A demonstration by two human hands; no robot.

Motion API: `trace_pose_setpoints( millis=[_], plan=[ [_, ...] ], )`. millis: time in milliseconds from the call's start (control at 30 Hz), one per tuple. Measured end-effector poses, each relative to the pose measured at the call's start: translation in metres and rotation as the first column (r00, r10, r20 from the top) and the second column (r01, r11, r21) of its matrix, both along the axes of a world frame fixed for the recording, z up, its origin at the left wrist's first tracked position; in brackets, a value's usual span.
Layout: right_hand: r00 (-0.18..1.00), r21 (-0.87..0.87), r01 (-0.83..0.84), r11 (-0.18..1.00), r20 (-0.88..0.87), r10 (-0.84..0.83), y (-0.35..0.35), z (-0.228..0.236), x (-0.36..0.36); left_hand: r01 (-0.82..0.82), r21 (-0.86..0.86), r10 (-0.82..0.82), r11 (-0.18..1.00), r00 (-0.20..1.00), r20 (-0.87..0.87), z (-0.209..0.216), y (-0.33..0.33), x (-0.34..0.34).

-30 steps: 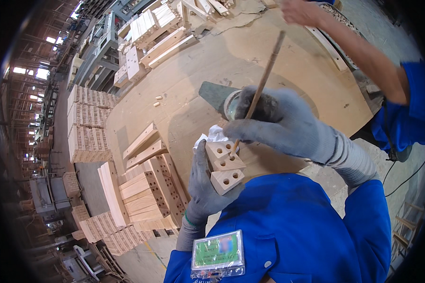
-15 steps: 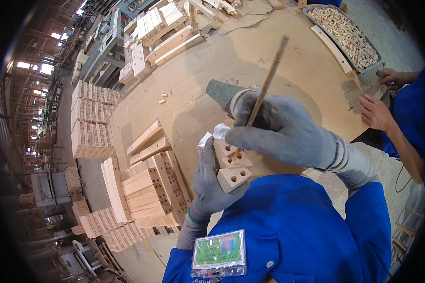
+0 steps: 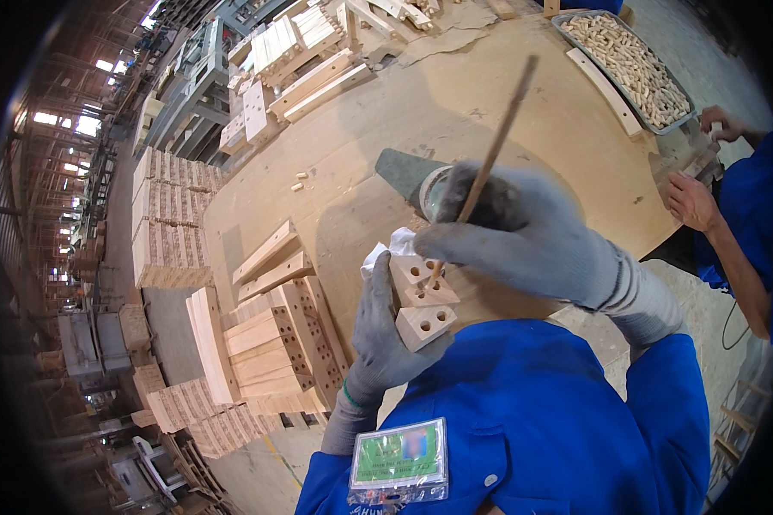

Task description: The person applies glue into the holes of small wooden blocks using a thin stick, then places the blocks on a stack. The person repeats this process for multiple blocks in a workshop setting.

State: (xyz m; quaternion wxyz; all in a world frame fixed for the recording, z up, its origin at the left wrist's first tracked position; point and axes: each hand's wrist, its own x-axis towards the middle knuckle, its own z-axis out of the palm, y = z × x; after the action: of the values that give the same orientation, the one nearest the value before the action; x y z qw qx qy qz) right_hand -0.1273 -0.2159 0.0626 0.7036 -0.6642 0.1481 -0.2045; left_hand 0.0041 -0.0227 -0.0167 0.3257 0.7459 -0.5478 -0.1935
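Note:
Both of my hands wear grey gloves. My left hand (image 3: 382, 335) is closed around pale wooden pieces (image 3: 427, 324) whose drilled ends face up. White crumpled material (image 3: 401, 241) shows by its fingertips. Between thumb and fingers, my right hand (image 3: 532, 236) pinches a thin brown stick (image 3: 500, 137) that slants down to the left. Its lower end is at the holes of the upper piece; whether it is inside one is unclear. Behind the right hand's fingers a grey-green tapered container (image 3: 406, 176) with a pale rim sticks out; I cannot tell if the hand grips it.
Drilled wooden bars (image 3: 262, 343) are stacked left of my left hand. More bars (image 3: 322, 81) lie at the table's far side. Loose dowels (image 3: 299, 180) rest on the tabletop (image 3: 266, 193). A tray of dowels (image 3: 689, 107) sits far right, near a co-worker's hands (image 3: 694, 202).
The stick has shifted slightly up and right at the drilled end, with my right hand. My left hand stays put. The co-worker's hands have moved at the right.

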Motion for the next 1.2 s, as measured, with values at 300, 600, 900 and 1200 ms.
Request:
trace_pose_setpoints(
  millis=[300,600,900,1200],
  plan=[
    [0.97,0.295,-0.095,0.951,-0.187,0.155,0.005,0.005,-0.008,-0.056,0.07,0.058,0.996,0.998,-0.033,0.005,-0.005,-0.002],
    [0.965,-0.125,-0.232,0.965,-0.151,0.213,0.013,0.016,-0.01,0.031,-0.033,-0.028,0.999,0.994,0.103,-0.011,0.0,0.002],
    [0.976,-0.031,-0.177,0.984,-0.137,0.171,0.008,0.023,-0.01,0.028,-0.049,-0.026,0.998,0.999,0.023,-0.015,0.0,0.002],
    [0.976,0.115,0.162,0.98,-0.162,-0.143,-0.016,0.006,-0.04,-0.095,-0.011,0.095,0.995,0.994,-0.057,-0.006,-0.002,-0.002]
  ],
)
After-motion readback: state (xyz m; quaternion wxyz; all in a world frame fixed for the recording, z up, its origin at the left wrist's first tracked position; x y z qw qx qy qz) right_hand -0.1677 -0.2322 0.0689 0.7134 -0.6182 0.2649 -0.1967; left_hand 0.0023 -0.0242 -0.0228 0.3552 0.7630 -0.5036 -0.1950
